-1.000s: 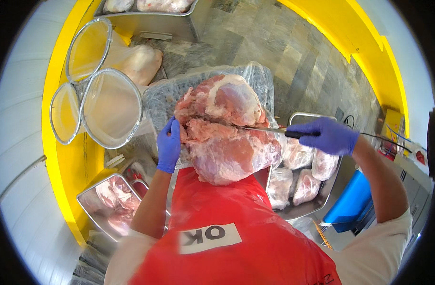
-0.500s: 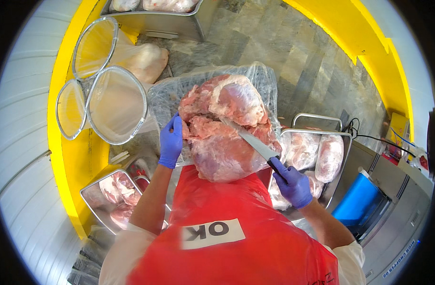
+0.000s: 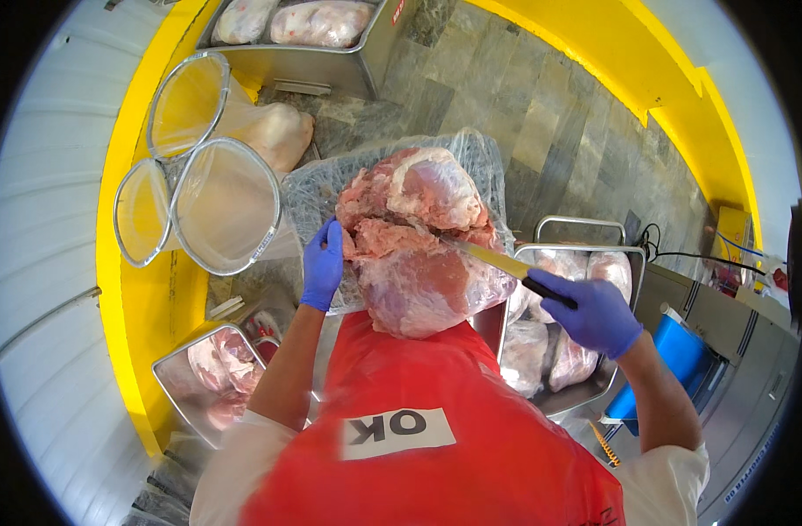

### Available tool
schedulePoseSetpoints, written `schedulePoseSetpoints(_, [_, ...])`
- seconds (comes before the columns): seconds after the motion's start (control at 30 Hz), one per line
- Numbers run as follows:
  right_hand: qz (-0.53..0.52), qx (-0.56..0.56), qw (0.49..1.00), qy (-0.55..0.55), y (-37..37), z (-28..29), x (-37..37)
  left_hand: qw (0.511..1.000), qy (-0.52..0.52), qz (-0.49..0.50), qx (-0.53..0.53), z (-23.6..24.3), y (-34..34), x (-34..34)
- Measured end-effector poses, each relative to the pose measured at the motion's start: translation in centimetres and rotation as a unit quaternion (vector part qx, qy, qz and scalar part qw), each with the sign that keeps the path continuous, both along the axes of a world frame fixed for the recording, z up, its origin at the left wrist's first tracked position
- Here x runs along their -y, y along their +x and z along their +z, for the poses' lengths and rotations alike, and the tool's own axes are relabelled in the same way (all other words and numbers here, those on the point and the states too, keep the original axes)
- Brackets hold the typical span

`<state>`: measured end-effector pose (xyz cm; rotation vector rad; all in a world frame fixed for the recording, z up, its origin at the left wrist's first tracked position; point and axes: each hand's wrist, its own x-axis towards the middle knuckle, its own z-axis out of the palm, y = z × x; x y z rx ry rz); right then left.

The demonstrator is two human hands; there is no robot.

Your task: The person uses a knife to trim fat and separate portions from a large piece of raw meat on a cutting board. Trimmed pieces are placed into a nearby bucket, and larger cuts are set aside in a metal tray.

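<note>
A large pinkish-red piece of raw meat [image 3: 418, 289] with pale fat lies on a plastic-covered surface [image 3: 309, 197] in front of me. A deep cut runs across it, parting an upper and a lower lobe. My left hand [image 3: 322, 267], in a purple glove, rests against the meat's left edge with its fingers stretched out. In my right hand [image 3: 598, 317], also gloved, is the black handle of a knife [image 3: 493, 258]. The blade points left, its tip at the right part of the cut. Its very end is hidden in the meat.
On the right stands a metal tub [image 3: 633, 263] of wrapped meat; a smaller metal tub [image 3: 169, 386] of meat is at left. Several metal hoops with clear bags [image 3: 230, 206] stand at upper left, before another tub [image 3: 287, 61]. A blue roll [image 3: 664, 359] is beside a machine.
My right hand has drawn the knife back to the right, so less blade lies over the meat. The left hand stays at the meat's edge. The whole view has shifted slightly.
</note>
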<state>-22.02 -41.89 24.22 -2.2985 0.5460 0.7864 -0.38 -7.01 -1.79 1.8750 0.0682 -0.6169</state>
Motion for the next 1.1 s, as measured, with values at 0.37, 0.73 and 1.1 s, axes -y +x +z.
schedulePoseSetpoints(0.37, [0.061, 0.199, 0.966, -0.156, -7.0, -10.7, -3.5, 0.885, 0.159, -0.196, 0.390, 8.8, -1.1, 4.9])
schedulePoseSetpoints(0.73, [0.023, 0.219, 0.961, -0.170, -11.4, -12.4, -5.1, 0.909, 0.174, -0.209, 0.316, 6.7, -1.8, 10.3])
schedulePoseSetpoints(1.1, [-0.081, 0.211, 0.967, -0.120, -15.4, -13.1, -8.0, 0.973, 0.083, -0.020, 0.216, 6.7, 6.9, -3.3])
